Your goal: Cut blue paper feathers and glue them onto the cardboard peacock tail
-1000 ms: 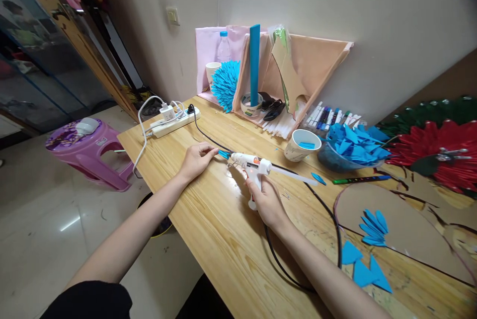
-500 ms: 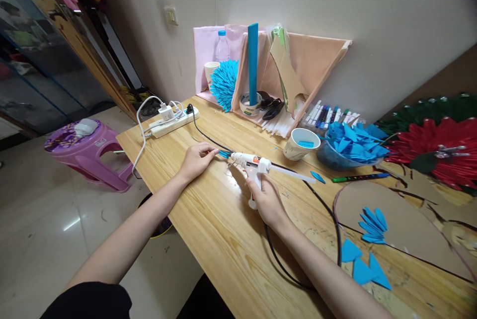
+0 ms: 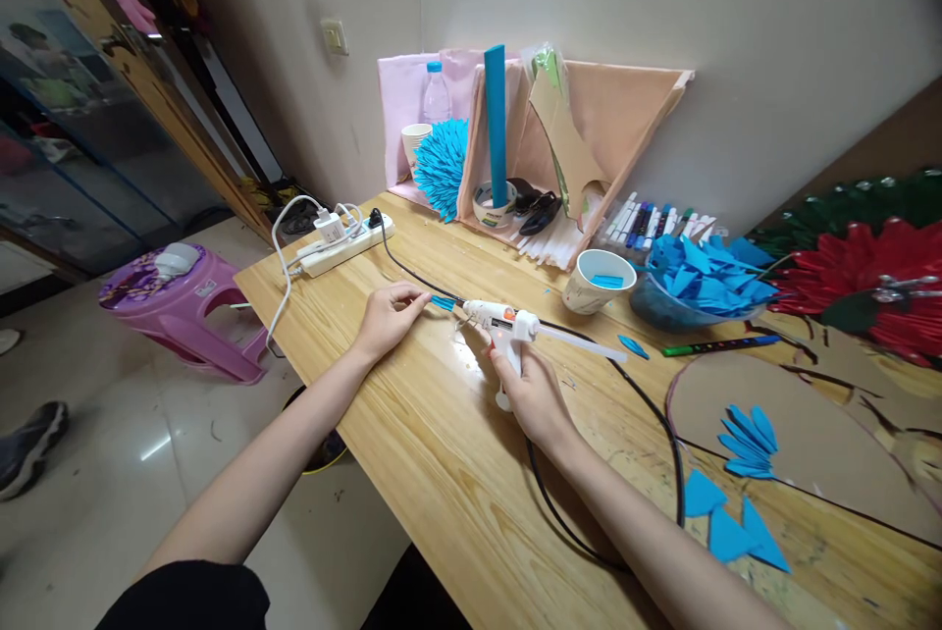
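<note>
Between the fingertips of my left hand (image 3: 392, 318) is a small folded blue paper piece (image 3: 443, 303), its free end pointing right. My right hand (image 3: 536, 390) is wrapped round the handle of a white hot glue gun (image 3: 492, 320), whose nozzle is at the paper piece; whether they touch I cannot tell. A clear glue stick (image 3: 581, 342) sticks out of the gun's back. Right of the gun lies a loose blue paper petal (image 3: 633, 346). On a cardboard shape (image 3: 816, 424) sits a fan of blue petals (image 3: 749, 442).
A power strip (image 3: 347, 245) stands at the table's left edge, with the gun's black cord (image 3: 412, 272) looping past my right arm. Further right are a paper cup (image 3: 598, 283), a bowl (image 3: 669, 311) of blue paper, a marker (image 3: 721, 345) and blue triangles (image 3: 730, 534).
The camera view has shifted slightly. Both hands keep their holds, with the glue gun's nozzle still at the blue paper piece. A shoe has come into view on the floor at left.
</note>
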Available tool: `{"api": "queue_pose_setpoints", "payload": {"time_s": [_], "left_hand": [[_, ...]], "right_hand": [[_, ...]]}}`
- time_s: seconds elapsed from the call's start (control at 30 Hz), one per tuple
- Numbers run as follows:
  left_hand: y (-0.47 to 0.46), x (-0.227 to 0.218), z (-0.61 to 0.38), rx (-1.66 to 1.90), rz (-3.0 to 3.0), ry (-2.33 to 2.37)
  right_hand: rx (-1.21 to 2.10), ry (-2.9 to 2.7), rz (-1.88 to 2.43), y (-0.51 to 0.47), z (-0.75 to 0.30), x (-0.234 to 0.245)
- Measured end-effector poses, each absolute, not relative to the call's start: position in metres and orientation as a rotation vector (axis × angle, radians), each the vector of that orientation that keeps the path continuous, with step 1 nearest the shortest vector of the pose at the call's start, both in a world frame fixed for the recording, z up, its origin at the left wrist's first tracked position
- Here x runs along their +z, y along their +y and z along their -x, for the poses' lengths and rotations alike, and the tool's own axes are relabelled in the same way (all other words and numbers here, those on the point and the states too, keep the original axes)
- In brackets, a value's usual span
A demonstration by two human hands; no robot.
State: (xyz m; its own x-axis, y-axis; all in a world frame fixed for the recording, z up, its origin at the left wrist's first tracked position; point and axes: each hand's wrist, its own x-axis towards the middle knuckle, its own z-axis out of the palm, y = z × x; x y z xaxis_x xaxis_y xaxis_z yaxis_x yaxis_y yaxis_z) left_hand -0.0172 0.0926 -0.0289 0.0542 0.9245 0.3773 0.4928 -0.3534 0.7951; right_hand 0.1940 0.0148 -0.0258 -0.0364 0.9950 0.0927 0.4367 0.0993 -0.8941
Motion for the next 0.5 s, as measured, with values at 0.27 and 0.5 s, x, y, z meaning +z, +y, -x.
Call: {"api": "queue_pose_setpoints", "payload": {"time_s": [0.27,0.5], "left_hand": [[0.0947,-0.0320,0.0174,1.255,-1.785,1.492],[0.0931,-0.0306,0.0158,1.241,-1.806,1.436]], "right_hand": [[0.899,-1.638,1.409,0.0124,-0.1953,-0.0297],[0.894,-1.672,1.428,0.0137,-0.1951,-0.0322]]}}
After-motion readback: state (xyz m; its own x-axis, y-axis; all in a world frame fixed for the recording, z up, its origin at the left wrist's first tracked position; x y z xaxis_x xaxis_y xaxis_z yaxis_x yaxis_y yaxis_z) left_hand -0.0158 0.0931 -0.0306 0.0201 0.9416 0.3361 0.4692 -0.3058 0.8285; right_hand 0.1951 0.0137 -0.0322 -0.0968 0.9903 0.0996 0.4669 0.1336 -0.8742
